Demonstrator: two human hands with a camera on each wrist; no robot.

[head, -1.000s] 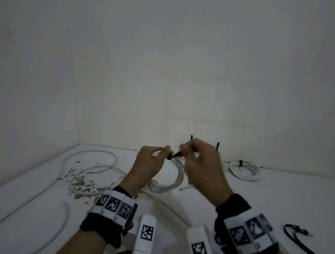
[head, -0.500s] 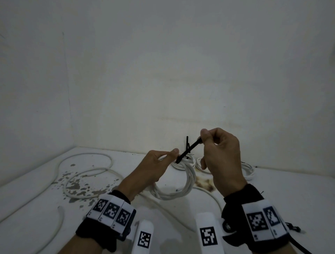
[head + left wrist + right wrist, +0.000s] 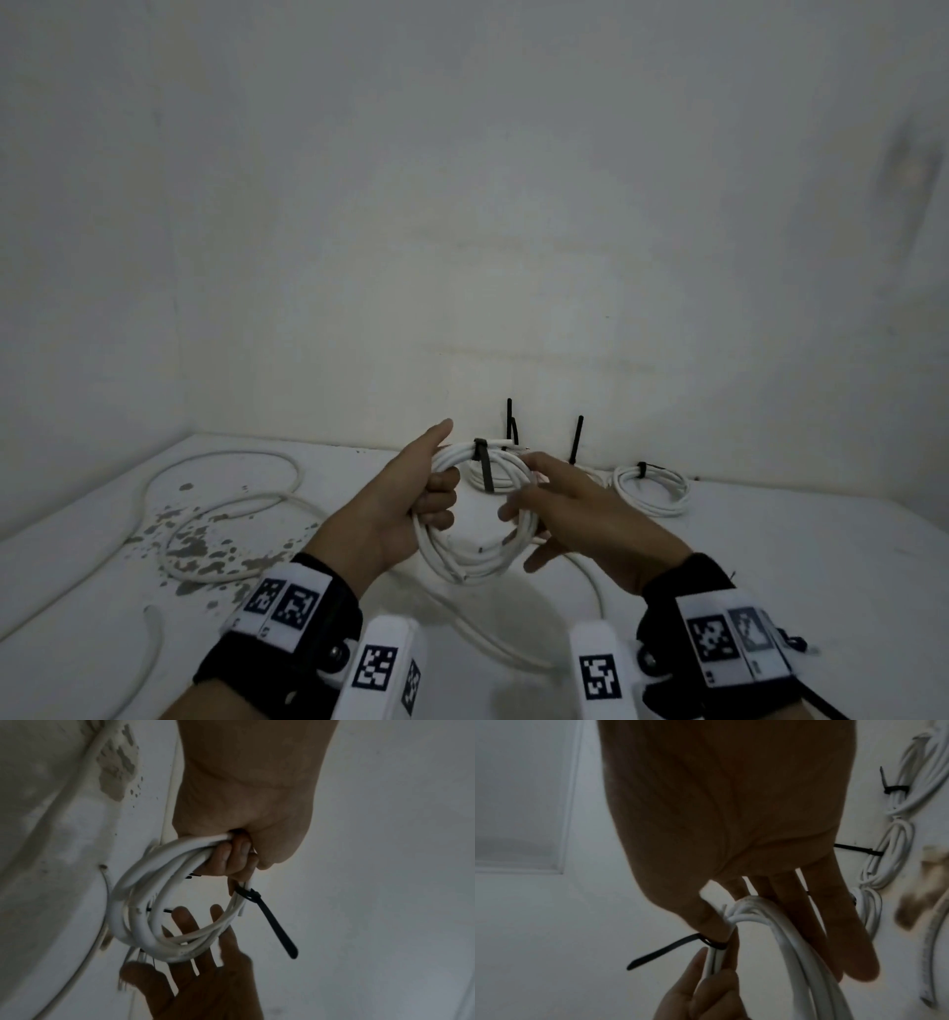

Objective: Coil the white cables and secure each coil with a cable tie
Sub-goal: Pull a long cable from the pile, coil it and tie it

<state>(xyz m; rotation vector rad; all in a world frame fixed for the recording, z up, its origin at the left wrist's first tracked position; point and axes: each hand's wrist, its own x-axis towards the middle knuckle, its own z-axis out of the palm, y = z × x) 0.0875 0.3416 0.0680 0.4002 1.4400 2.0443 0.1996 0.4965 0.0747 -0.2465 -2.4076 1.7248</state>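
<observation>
A white cable coil (image 3: 477,557) is held up above the white surface between both hands. My left hand (image 3: 429,496) grips its left side, fingers curled round the strands (image 3: 232,856). A black cable tie (image 3: 482,462) is cinched round the coil's top, its tail (image 3: 277,927) sticking out free. My right hand (image 3: 547,501) lies open against the coil's right side, fingers straight (image 3: 834,923) and thumb (image 3: 713,921) touching the strands by the tie (image 3: 706,941). It holds nothing.
Tied white coils lie at the back by the wall, one at the right (image 3: 652,488), others behind my hands with tie tails (image 3: 576,439) standing up. A loose white cable (image 3: 226,509) loops over the stained surface (image 3: 205,547) at the left. Another strand (image 3: 590,580) runs under my hands.
My right hand has let go of the tie's tail, which it was pulling up and to the right, and has opened beside the coil. My left hand now grips the coil's side.
</observation>
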